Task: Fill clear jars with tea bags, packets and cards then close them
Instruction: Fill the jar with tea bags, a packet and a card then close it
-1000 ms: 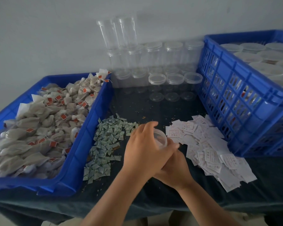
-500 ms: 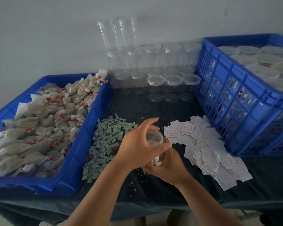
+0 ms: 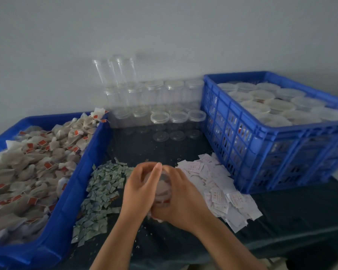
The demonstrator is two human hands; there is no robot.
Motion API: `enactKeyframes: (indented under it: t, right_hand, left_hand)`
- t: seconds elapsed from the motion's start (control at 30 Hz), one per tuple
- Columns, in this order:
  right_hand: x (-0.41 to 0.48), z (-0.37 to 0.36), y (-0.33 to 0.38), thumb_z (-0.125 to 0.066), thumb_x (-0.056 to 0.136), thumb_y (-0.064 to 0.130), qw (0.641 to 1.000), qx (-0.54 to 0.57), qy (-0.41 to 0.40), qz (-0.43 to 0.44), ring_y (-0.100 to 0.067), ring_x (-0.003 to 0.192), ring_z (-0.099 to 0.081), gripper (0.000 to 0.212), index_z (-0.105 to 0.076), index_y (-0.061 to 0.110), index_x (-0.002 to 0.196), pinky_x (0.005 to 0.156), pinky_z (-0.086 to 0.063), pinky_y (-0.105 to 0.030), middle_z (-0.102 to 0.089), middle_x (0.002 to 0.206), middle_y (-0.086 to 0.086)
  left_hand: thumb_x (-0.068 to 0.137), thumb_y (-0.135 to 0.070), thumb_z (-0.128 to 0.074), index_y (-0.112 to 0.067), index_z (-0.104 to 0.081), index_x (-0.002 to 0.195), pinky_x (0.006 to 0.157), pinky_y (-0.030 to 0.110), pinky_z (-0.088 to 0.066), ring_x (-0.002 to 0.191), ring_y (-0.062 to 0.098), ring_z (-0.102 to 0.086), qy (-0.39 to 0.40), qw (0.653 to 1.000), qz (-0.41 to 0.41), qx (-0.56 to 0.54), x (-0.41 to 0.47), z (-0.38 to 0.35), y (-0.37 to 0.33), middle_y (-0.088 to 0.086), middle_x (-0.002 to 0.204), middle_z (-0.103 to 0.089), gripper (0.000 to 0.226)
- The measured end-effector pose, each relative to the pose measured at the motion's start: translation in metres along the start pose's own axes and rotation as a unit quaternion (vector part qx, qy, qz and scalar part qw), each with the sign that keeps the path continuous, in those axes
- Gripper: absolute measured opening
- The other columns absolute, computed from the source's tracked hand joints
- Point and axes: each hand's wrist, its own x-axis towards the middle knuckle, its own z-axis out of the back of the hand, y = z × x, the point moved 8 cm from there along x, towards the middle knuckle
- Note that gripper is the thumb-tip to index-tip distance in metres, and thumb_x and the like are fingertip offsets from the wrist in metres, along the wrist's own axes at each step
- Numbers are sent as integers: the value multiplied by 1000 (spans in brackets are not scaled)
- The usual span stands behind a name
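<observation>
Jar at lower centre, above worktop, clasped between both hands: left hand wraps its side, right hand cups other side and base. White contents visible inside; lid state unclear, blurred. Right crate holds many closed jars. Empty jars stacked at upper centre; tea bags, packets, cards plentiful. Much left.

The dark-clothed table carries two blue crates, stacked clear jars, green packets and white cards.

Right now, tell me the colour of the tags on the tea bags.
Red-orange tags on pale tea bags; head view.
</observation>
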Motion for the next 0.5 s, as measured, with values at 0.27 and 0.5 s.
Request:
enactKeyframes:
  t: [0.27, 0.5]
  right_hand:
    - [12, 151, 19, -77, 66, 71, 992, -41, -116, 8, 9, 122, -54, 94, -39, 50, 149, 88, -53, -22, -51, 140, 29]
    - [17, 290, 24, -82, 63, 61, 975, -95, -201, 7, 3, 108, -62, 82, -44, 47, 134, 77, -53, -20, -57, 127, 25]
  left_hand:
    - [95, -67, -32, -40, -64, 99, 77, 31, -57, 85, -4, -69, 139, 966, -169, 136, 22, -76, -164, -19, 91, -74, 42]
    - [115, -31, -42, -17, -69, 124, 78, 43, -54, 89, 17, -71, 165, 867, -441, 164, 23, -142, -291, -1, 103, -77, 32]
